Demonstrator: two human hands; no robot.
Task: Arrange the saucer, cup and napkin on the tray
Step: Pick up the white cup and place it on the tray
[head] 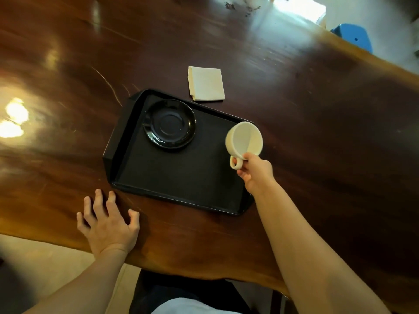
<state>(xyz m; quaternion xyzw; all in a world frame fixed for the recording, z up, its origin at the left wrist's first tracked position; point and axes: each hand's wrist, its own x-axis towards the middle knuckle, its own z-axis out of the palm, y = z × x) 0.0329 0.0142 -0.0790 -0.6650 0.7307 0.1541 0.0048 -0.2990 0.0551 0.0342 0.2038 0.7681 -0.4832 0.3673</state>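
Note:
A black rectangular tray (181, 177) lies on the dark wooden table. A glossy black saucer (169, 126) rests in the tray's far left corner. My right hand (256, 172) holds a cream cup (244, 140) by its handle, tilted with its mouth toward me, above the tray's right edge. A folded cream napkin (205, 83) lies flat on the table just beyond the tray's far rim. My left hand (107, 220) rests on the table near the tray's near left corner, fingers spread, holding nothing.
The polished wooden table (317, 109) stretches far to the left, right and back, with bright light glare at the left. A blue stool (353, 37) stands past the table's far right edge. The table's near edge runs just under my forearms.

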